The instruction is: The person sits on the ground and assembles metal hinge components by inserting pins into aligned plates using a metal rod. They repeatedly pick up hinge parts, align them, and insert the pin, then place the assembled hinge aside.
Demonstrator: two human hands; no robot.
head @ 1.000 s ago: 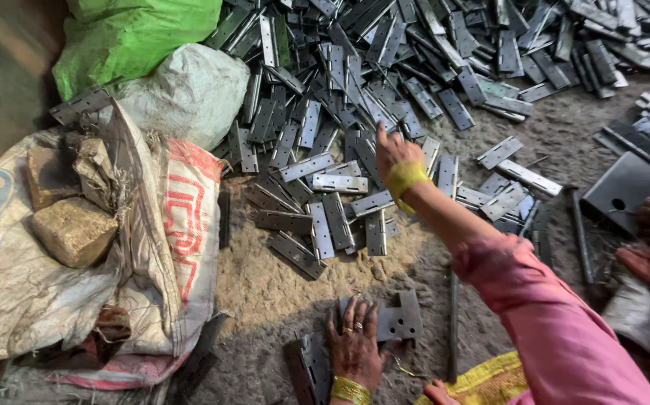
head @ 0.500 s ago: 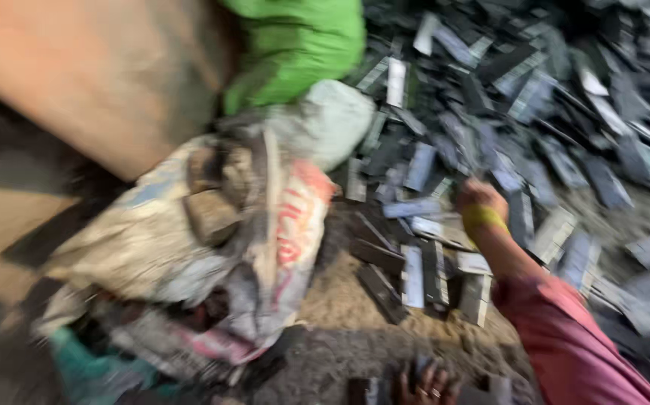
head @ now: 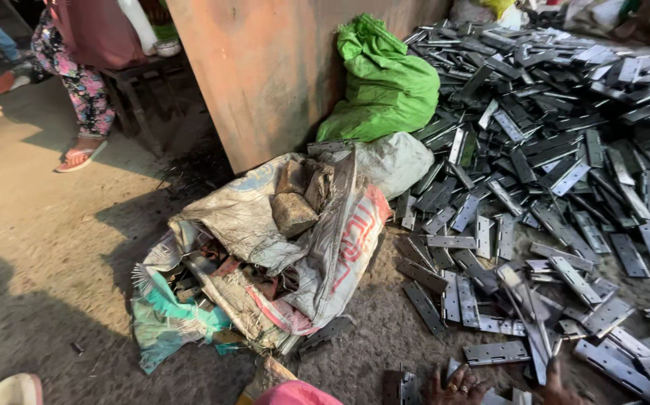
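Gritty ground [head: 55, 247]; flat grey metal hinges [head: 565, 150].

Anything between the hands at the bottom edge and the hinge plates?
Nothing visible. The left hand rests on plates at the bottom edge; the right hand touches the loose hinge plates beside it. The sacks lie off to the left.

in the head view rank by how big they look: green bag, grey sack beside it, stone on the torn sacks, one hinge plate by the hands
1. green bag
2. grey sack
3. stone
4. hinge plate, smallest; it lies nearer the camera, so it is likely smaller still.
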